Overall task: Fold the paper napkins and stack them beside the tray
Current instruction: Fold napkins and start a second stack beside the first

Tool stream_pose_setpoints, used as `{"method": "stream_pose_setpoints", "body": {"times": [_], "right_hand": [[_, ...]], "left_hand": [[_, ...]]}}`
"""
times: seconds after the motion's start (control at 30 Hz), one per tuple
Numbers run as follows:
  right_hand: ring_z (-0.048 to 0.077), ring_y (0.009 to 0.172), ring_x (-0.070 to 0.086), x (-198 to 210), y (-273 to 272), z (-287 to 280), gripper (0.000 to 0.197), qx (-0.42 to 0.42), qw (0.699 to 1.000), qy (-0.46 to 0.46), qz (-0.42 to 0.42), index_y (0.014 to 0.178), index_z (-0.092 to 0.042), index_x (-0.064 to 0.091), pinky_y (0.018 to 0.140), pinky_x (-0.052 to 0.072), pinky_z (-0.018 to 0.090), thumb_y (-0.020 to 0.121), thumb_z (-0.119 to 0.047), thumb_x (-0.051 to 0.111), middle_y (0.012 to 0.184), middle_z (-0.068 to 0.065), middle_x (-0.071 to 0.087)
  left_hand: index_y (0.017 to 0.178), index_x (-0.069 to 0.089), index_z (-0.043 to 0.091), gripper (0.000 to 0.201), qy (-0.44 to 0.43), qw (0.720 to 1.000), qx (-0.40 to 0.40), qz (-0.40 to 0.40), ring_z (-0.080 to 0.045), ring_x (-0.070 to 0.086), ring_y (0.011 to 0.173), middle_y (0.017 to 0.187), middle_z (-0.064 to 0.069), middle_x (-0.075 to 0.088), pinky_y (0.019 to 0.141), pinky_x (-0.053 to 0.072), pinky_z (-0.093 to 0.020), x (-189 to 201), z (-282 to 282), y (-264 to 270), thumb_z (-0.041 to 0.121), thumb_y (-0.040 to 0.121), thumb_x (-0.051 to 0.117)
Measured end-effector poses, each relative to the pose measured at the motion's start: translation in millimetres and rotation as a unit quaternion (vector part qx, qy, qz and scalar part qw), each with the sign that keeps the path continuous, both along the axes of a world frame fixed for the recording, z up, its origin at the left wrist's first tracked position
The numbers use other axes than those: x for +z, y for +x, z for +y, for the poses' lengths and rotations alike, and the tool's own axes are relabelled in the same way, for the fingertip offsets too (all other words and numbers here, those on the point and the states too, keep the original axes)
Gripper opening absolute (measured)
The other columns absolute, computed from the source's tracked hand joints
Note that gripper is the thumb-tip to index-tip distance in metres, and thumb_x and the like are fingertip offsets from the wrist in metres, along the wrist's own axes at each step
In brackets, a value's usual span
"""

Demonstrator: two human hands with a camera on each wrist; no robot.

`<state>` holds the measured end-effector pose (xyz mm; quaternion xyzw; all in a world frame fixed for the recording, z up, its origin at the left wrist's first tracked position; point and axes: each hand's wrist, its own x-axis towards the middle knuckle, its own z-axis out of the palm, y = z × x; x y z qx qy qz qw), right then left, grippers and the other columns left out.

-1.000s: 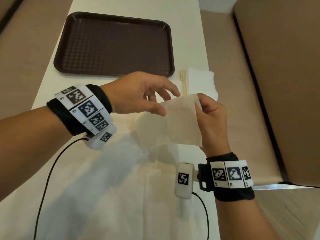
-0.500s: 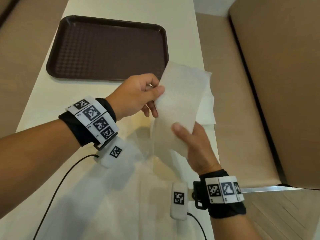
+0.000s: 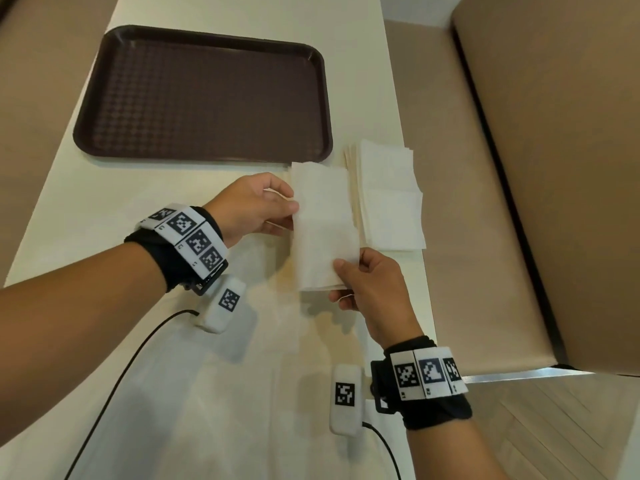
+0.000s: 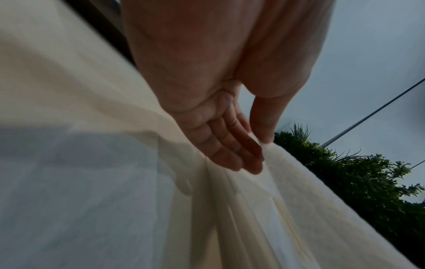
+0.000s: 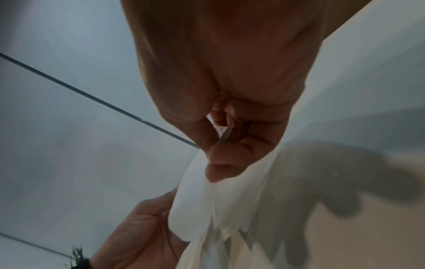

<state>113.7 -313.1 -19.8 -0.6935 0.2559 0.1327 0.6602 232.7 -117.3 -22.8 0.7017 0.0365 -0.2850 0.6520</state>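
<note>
From the head camera, both hands hold one folded napkin (image 3: 323,230) above the table (image 3: 104,209), just left of the stack (image 3: 388,202) that lies on the table off the tray's (image 3: 204,95) near right corner, close to the table's right edge. The left hand (image 3: 249,206) pinches the napkin's left edge between thumb and fingers, about halfway along it; the right hand (image 3: 374,292) pinches the near right corner, thumb on top and fingers beneath. The napkin's far end overlaps the stack's left edge in this view; whether it touches the stack cannot be told. Only this view shows the tray, bare and dark brown, and a marker band on each wrist. The left wrist camera looks along the palm of the left hand (image 4: 220,112): the fingers (image 4: 230,145) run nearly straight under the napkin (image 4: 299,182) with the thumb closing on it from above, a detail the head view hides. It also catches green plants (image 4: 356,172) behind, seen nowhere else. The right wrist camera shows the right hand (image 5: 230,109) from beneath, fingers curled and pressing the napkin (image 5: 207,196) against the thumb. The left hand (image 5: 138,236) appears below, and the stack's (image 5: 230,242) layered edges show as a blurred zigzag.
</note>
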Motion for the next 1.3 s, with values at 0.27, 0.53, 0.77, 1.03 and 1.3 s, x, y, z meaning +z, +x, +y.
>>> {"method": "stream_pose_setpoints", "body": {"times": [0.27, 0.53, 0.77, 1.03, 1.3], "right_hand": [[0.026, 0.061, 0.071, 1.1, 5.7, 2.3, 0.019, 0.002, 1.0, 0.007, 0.002, 0.105, -0.008, 0.067, 0.052, 0.055, 0.031, 0.098, -0.025, 0.064, 0.094, 0.01, 0.074], [0.024, 0.066, 0.069, 0.4, 5.3, 12.7, 0.017, 0.01, 0.999, 0.037, -0.027, 0.109, -0.008, 0.066, 0.052, 0.053, 0.031, 0.096, -0.018, 0.067, 0.098, 0.016, 0.074], [0.034, 0.081, 0.074, 7.8, 9.6, 30.8, 0.027, 0.033, 0.994, 0.103, -0.029, 0.127, -0.021, 0.059, 0.06, 0.059, 0.04, 0.102, -0.031, 0.058, 0.107, 0.013, 0.074], [0.026, 0.083, 0.072, 1.1, 9.1, 25.3, 0.021, 0.003, 0.996, 0.089, -0.025, 0.119, -0.016, 0.062, 0.055, 0.057, 0.032, 0.098, -0.013, 0.062, 0.109, 0.008, 0.072], [0.021, 0.089, 0.062, 1.4, 11.6, 25.3, 0.029, -0.038, 0.991, 0.125, 0.035, 0.114, -0.016, 0.064, 0.053, 0.053, 0.03, 0.108, -0.034, 0.042, 0.104, 0.003, 0.067]], "left_hand": [[0.098, 0.067, 0.01, 0.019, -0.049, 0.999, -0.005, -0.019, -0.024, 0.071, 0.089, 0.102, -0.011, 0.068, 0.073, 0.062, -0.037, -2.9, -7.2, -7.8, -0.004, 0.086, 0.069], [0.125, 0.063, 0.03, 0.033, 0.008, 0.996, 0.01, -0.084, -0.022, 0.072, 0.095, 0.118, 0.003, 0.069, 0.076, 0.059, -0.038, 6.3, -8.6, -15.7, 0.016, 0.095, 0.066], [0.133, 0.037, 0.052, 0.044, 0.042, 0.992, -0.094, -0.078, -0.021, 0.054, 0.123, 0.143, 0.001, 0.043, 0.103, 0.05, -0.045, 4.8, -10.5, -26.4, 0.057, 0.09, 0.045], [0.118, 0.067, 0.018, 0.03, -0.044, 0.999, -0.03, 0.01, -0.021, 0.064, 0.11, 0.126, -0.008, 0.065, 0.085, 0.056, -0.028, 5.1, 3.3, -19.9, 0.002, 0.101, 0.048], [0.125, 0.065, 0.013, 0.047, -0.024, 0.998, -0.054, 0.035, -0.017, 0.068, 0.111, 0.128, -0.005, 0.067, 0.089, 0.057, -0.027, 1.8, 12.6, -27.3, -0.016, 0.096, 0.043]]}}
